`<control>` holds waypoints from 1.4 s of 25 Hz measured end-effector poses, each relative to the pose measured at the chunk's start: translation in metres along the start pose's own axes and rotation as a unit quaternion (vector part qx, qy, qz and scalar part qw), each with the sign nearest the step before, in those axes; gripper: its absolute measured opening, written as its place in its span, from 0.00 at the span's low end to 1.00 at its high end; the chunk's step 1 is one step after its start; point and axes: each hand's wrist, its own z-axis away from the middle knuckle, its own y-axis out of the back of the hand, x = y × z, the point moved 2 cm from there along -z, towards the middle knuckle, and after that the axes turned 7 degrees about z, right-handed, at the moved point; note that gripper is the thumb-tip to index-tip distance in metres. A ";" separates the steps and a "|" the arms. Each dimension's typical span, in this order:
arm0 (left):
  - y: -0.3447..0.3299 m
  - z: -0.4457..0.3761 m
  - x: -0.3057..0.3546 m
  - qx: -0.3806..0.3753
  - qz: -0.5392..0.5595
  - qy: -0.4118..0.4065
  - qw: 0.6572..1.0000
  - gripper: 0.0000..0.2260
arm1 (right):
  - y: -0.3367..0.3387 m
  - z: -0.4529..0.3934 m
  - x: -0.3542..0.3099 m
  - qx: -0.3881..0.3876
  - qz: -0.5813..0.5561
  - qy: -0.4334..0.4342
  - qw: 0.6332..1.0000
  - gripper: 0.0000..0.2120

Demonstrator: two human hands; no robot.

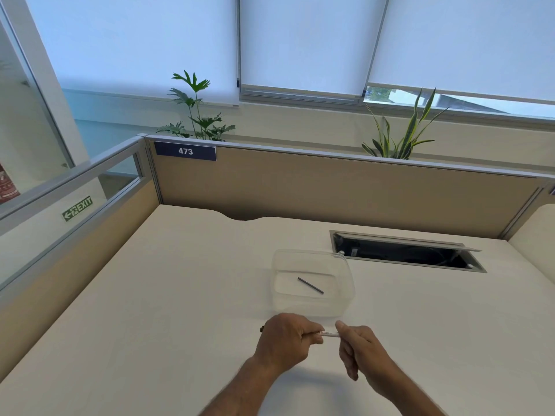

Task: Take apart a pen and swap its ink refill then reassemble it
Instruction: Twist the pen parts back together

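A white pen (330, 333) with red print is held level just above the desk, near its front. My left hand (285, 340) is closed around the pen's left part, and a dark tip pokes out past its knuckles at the far left. My right hand (356, 345) grips the pen's right end with thumb and fingers. Only a short stretch of the barrel shows between the two hands. Just behind the hands stands a clear plastic container (345, 283), and a thin dark ink refill (310, 285) lies slanted on its floor.
The white desk (180, 295) is walled by tan partitions at the back and left. An open cable hatch (405, 253) is sunk into the desk at the back right. Two plants stand behind the partition.
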 end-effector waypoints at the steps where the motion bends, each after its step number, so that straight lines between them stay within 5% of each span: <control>1: 0.001 0.000 -0.001 -0.002 -0.002 0.005 1.000 0.08 | 0.000 -0.001 0.000 0.001 -0.001 -0.005 1.000 0.29; 9: 0.003 -0.002 0.000 -0.045 0.006 0.060 0.997 0.11 | 0.010 -0.003 0.002 0.086 0.125 0.085 0.985 0.19; 17: -0.001 0.000 0.003 -0.118 0.077 0.086 0.986 0.14 | 0.005 0.002 -0.009 0.169 0.320 0.215 0.907 0.21; 23: -0.002 -0.002 0.001 -0.071 0.067 0.067 0.993 0.10 | 0.004 -0.002 -0.008 0.169 0.269 0.148 0.937 0.29; 35: -0.001 -0.006 0.007 -0.038 0.021 0.077 0.996 0.13 | 0.011 0.000 -0.006 0.107 0.076 0.085 0.988 0.23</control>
